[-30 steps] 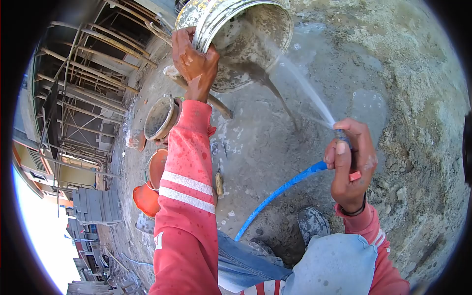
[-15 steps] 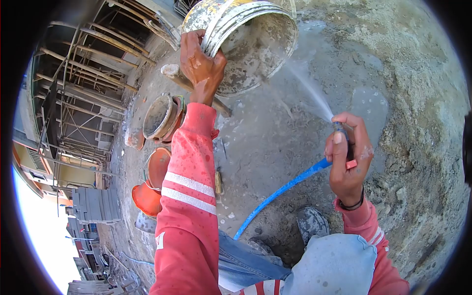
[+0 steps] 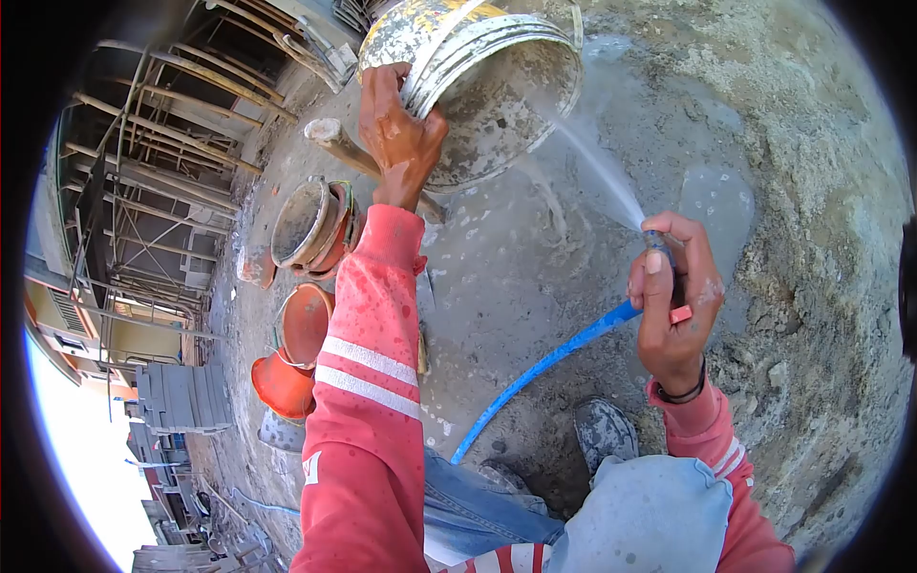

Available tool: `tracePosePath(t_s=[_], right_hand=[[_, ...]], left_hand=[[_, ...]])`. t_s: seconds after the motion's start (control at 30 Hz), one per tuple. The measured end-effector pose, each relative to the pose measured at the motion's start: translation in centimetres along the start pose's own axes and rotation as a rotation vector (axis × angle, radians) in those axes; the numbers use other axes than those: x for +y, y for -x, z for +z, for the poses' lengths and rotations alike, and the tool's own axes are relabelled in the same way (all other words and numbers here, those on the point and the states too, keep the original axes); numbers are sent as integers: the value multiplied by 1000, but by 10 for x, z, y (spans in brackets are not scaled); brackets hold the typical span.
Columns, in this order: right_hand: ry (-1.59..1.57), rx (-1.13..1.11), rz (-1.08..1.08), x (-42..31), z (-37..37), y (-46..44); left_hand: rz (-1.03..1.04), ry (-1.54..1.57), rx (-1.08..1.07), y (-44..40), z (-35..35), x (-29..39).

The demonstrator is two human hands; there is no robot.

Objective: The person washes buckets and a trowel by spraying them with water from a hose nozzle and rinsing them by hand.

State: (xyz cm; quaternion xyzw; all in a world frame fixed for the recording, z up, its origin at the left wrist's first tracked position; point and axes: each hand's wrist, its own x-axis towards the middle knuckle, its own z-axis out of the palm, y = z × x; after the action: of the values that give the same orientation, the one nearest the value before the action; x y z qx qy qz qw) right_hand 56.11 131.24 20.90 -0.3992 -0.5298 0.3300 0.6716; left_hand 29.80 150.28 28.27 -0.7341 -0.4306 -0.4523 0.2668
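My left hand (image 3: 399, 134) grips the rim of a cement-stained bucket (image 3: 497, 105), which lies tipped on its side with its mouth toward me. My right hand (image 3: 680, 296) is wrapped round the nozzle end of a blue hose (image 3: 544, 375). A jet of water (image 3: 602, 170) shoots from the nozzle into the bucket's mouth, and some runs out over the lower rim onto the ground. A wooden handle or pole (image 3: 342, 145) passes behind my left wrist.
Stacked dirty buckets (image 3: 304, 229) and two orange buckets (image 3: 284, 384) stand to the left. Wet grey ground (image 3: 516, 286) lies below, with rough soil (image 3: 812, 334) on the right. My shoe (image 3: 605, 432) is near the hose. Scaffolding poles (image 3: 172, 143) and stacked grey blocks (image 3: 184, 396) are farther left.
The bucket and my left hand have shifted slightly right and down in view. More water spills from the rim onto the ground. My right hand keeps spraying from nearly the same spot.
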Motion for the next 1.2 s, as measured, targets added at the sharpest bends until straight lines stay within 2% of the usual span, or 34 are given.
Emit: tracePosePath(t_s=[0.5,0.67,0.8,0.9,0.97,1.0,1.07,1.1,1.17,1.2], right_hand=[[-9,12,22,6,4,-3],[150,-184,39,8,9,1],[100,-164,5,1,13,0],[158,-267,29,-1,12,-1],[195,-67,58,22,4,-3],[198,-75,59,32,-4,0],[277,53,246,57,-26,3],[280,36,244,73,-37,3],[362,136,399,107,-57,2],[365,113,394,122,-67,2]], left_hand=[[-77,12,-3,8,1,0],[-93,16,-2,9,4,2],[-66,24,6,9,4,7],[-72,20,26,9,7,10],[-36,-4,38,9,7,11],[4,-30,51,9,6,12],[59,-46,64,4,-2,20],[122,-58,72,2,-7,24],[155,-72,79,-6,-14,28],[210,-106,106,-13,-21,32]])
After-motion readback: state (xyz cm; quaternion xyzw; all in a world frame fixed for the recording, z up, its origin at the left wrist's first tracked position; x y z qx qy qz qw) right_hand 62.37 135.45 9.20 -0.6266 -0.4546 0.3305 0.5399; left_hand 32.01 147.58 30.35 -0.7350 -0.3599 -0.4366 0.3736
